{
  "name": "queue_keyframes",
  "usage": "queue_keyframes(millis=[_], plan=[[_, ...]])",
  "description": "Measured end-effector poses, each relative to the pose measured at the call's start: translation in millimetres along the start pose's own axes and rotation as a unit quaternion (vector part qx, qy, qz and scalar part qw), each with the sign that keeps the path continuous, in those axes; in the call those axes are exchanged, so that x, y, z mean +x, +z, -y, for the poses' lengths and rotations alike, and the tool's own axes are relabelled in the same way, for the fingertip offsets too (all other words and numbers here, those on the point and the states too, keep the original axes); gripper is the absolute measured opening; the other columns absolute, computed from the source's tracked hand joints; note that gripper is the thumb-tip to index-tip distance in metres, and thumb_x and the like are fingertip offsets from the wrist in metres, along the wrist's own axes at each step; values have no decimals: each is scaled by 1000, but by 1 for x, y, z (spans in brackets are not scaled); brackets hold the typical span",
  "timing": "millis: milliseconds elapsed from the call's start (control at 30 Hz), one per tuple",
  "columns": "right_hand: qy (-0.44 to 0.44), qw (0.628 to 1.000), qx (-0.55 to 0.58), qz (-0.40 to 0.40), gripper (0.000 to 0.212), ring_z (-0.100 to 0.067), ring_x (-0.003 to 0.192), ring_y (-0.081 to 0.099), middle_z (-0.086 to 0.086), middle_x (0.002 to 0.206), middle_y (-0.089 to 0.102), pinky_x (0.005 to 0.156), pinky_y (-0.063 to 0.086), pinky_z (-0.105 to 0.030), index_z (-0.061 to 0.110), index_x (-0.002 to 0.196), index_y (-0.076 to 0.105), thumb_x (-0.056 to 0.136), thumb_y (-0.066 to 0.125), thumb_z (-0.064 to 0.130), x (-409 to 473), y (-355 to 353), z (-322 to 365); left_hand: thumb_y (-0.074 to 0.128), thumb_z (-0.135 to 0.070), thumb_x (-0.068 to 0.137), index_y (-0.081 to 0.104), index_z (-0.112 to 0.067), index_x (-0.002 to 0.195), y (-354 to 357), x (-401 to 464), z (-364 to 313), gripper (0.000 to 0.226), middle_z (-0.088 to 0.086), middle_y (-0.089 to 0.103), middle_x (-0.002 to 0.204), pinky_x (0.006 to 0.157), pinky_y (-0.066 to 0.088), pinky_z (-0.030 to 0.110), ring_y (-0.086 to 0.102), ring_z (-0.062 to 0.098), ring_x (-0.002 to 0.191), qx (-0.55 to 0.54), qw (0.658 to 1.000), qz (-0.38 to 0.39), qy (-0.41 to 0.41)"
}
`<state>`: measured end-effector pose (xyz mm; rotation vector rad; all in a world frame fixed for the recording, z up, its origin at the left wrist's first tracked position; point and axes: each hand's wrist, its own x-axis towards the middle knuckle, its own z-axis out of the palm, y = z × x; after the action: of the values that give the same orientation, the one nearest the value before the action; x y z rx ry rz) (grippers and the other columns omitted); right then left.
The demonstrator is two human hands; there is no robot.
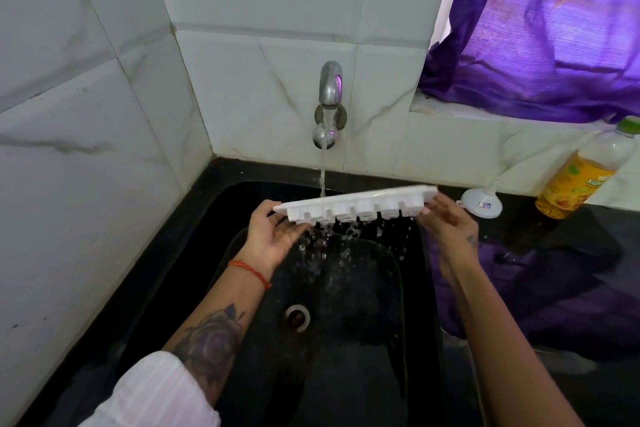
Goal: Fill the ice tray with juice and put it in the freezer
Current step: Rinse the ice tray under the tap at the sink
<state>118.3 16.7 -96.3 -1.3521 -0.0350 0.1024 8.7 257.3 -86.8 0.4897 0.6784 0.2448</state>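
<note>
Ice tray [356, 204] — white plastic, tilted with its cell undersides facing the camera — is held over the black sink [408, 288], under the stream from the wall tap [330, 87]. Water drips off its lower edge into the basin. The left hand [277, 236] grips the tray's left end, thumb on top and fingers beneath; the right hand [450, 229] pinches the right end. On the dark surface [588, 253] to the right stand a white funnel [483, 203] and a bottle [581, 173] with a yellow label and green cap — a purple curtain [540, 45] hangs above.
</note>
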Motion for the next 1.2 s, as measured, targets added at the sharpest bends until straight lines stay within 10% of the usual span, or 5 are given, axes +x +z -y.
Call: queue_keyframes(millis=[300, 433, 600, 833, 1200], plan=[[183, 978, 97, 39, 38, -19, 79, 71, -7, 95, 71, 63, 60, -29, -1, 125, 54, 87, 55, -4, -25, 8, -22, 40, 2, 68, 61, -4, 117, -23, -13, -22, 54, 15, 69, 113, 82, 58, 36, 67, 29, 101, 97, 979, 166, 65], [99, 992, 23, 72, 55, -16, 95, 67, -9, 118, 65, 75, 59, -27, 3, 132, 49, 81, 61, -12, -22, 37, -1, 35, 5, 86, 52, -9, 129, -46, -7, -38, 48, 13, 62, 124, 88, 55, 40, 61, 29, 110, 156, 977, 122, 83], [-30, 981, -98, 165, 55, 4, 87, 67, 13, 99, 67, 71, 53, -13, 9, 127, 56, 77, 71, -6, -28, 90, 34, 33, -7, 98, 53, -24, 125, -73, 5, -41, 38, 5, 61, 117, 79, 51, 42, 61, 23, 100, 188, 978, -19, 89], [-67, 929, -273, 242, 46, -19, 107, 62, -6, 116, 66, 94, 50, -35, 10, 126, 57, 81, 70, 8, -28, 145, 42, 37, -12, 99, 51, -22, 132, -100, 9, -52, 37, 7, 53, 131, 88, 46, 44, 54, 25, 110, 183, 963, -175, 90], [23, 955, -275, 107, 55, -18, 112, 55, -9, 133, 55, 92, 43, -22, 11, 136, 49, 84, 64, 0, 14, 85, 28, 35, -4, 99, 49, -11, 133, -43, -7, -42, 37, 7, 60, 115, 70, 52, 35, 62, 20, 91, 283, 950, -46, 126]])
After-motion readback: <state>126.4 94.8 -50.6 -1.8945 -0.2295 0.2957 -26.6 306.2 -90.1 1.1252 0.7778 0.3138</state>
